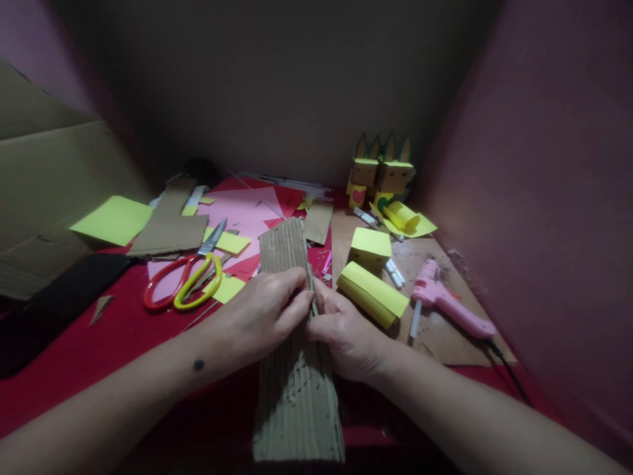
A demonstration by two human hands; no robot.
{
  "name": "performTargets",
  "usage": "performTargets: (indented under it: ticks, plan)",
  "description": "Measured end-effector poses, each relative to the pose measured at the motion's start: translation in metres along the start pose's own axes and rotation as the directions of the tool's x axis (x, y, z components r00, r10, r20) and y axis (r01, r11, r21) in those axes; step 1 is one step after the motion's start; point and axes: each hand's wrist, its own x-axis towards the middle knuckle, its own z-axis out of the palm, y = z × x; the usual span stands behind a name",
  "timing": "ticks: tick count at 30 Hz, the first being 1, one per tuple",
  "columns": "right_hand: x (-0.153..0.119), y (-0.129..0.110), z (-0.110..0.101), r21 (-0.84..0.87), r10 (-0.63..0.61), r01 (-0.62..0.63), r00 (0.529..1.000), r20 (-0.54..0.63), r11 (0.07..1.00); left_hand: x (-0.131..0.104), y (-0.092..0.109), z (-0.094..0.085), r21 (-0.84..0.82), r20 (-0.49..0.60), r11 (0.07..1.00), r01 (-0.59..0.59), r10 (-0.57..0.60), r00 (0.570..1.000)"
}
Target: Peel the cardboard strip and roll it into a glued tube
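Note:
A long strip of corrugated cardboard (299,409) stands lengthwise in front of me, its ridged face showing and its right edge ragged. My left hand (279,307) lies across the strip and pinches its right edge between thumb and fingers. Close against it, my right hand (343,330) grips the same edge from the right side. The fingertips of both hands nearly meet at that edge. The undersides of the fingers are hidden.
Scissors (200,274) lie left on the red table (163,343) by pink paper (242,208) and cardboard scraps. At right are a yellow paper roll (373,295), a yellow-topped box (370,247) and a pink glue gun (450,303). Small cardboard figures (380,175) stand behind.

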Motion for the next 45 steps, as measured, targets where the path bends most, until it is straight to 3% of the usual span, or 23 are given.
performTargets:
  ticks: [8, 15, 19, 24, 29, 33, 39, 45]
  plan:
    - [0.002, 0.000, 0.003, 0.030, -0.025, 0.024, 1.000, 0.016, 0.999, -0.004, 0.002, 0.001, -0.195, -0.023, 0.975, 0.110, -0.116, 0.993]
    - [-0.001, -0.002, 0.004, 0.018, 0.034, -0.034, 0.999, -0.025, 0.999, 0.001, 0.004, -0.003, -0.109, 0.026, 0.989, 0.098, -0.096, 0.995]
    - [-0.001, -0.007, 0.003, 0.002, 0.034, -0.034, 0.999, -0.007, 0.999, 0.001, -0.001, -0.002, -0.179, 0.009, 0.978, 0.107, -0.107, 0.994]
    - [0.004, -0.015, -0.002, -0.144, 0.024, -0.030, 0.999, -0.041, 0.989, -0.001, -0.008, 0.002, -0.362, 0.006, 0.924, 0.128, -0.134, 0.991]
    - [0.005, -0.012, -0.008, -0.277, 0.042, -0.070, 0.993, -0.108, 0.958, -0.002, -0.009, 0.005, -0.426, -0.038, 0.888, 0.173, -0.208, 0.977]
    - [0.005, -0.007, -0.011, -0.304, 0.052, -0.095, 0.988, -0.146, 0.948, -0.004, -0.011, 0.007, -0.434, -0.029, 0.878, 0.203, -0.239, 0.971]
    - [0.005, -0.006, -0.010, -0.334, 0.089, -0.121, 0.990, -0.110, 0.935, -0.008, -0.018, 0.003, -0.435, 0.086, 0.861, 0.262, -0.250, 0.964]
    - [0.004, -0.009, -0.005, -0.344, 0.032, -0.051, 0.998, -0.062, 0.937, -0.007, -0.018, 0.001, -0.191, 0.006, 0.960, 0.205, -0.208, 0.978]
